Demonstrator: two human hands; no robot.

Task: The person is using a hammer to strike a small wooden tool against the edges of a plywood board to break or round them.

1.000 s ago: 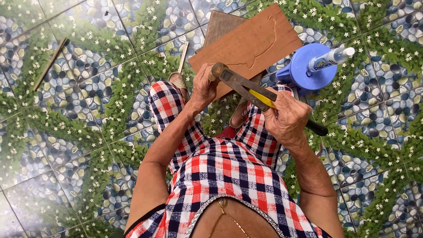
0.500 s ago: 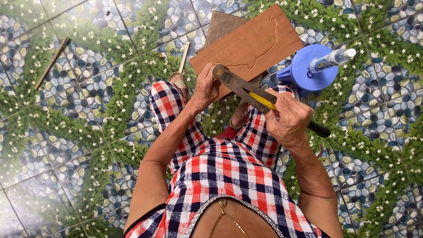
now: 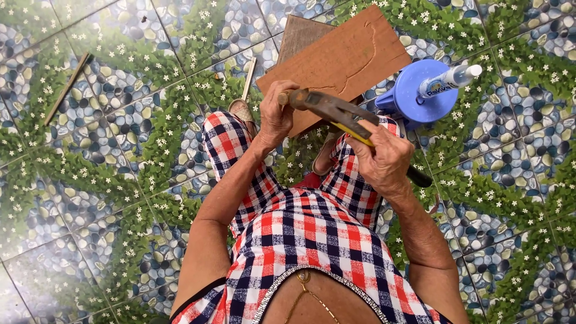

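My right hand [image 3: 384,157] grips a hammer [image 3: 336,114] by its yellow and black handle, the metal head over the near edge of a brown wooden board [image 3: 348,57]. My left hand [image 3: 277,114] rests on that near edge, fingers curled just beside the hammer head; whether it pinches something small is hidden. The board lies flat on the tiled floor in front of my knees, on top of a second darker board [image 3: 300,33]. I wear checked red, white and blue clothes.
A blue plastic stool or stand [image 3: 414,96] with a white glue bottle [image 3: 453,78] lying on it sits right of the board. Two thin wooden sticks lie on the floor, one at far left [image 3: 67,89], one near my knee [image 3: 249,71]. A sandal [image 3: 243,111] shows by my left knee.
The hammer head has dipped slightly toward the board edge beside my left hand; both hands stay nearly where they were.
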